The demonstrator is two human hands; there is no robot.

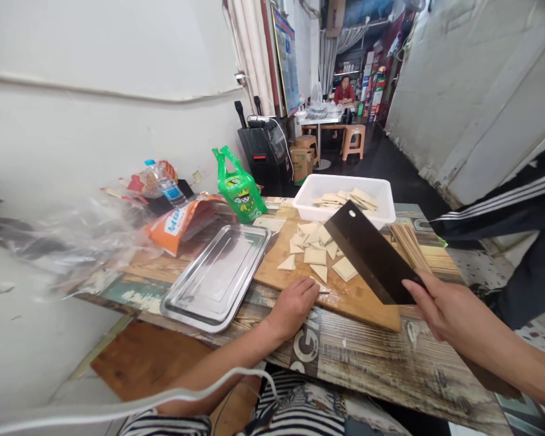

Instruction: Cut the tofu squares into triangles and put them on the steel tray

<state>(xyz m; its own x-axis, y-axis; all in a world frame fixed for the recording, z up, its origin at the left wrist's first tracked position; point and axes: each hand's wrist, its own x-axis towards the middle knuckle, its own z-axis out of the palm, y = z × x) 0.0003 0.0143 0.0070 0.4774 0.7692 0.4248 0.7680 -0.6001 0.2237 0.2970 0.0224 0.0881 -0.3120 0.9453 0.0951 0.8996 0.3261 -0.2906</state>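
My right hand (440, 309) grips the handle of a dark cleaver (367, 251), its blade held up over the wooden cutting board (367, 300). On the board lie several pale triangular and square cut pieces (315, 245). My left hand (295, 306) rests at the board's near edge, fingers curled down beside a small piece (320, 274). Whether those fingers pinch anything is hidden.
A steel tray (218, 275) lies left of the board. A white plastic tub (376, 212) with more pieces stands behind it. Bamboo skewers (409, 245) lie at right. Green bag (240, 191), orange packet (181, 224) and bottle (166, 181) at back left. Another person's striped sleeve (504, 209) at right.
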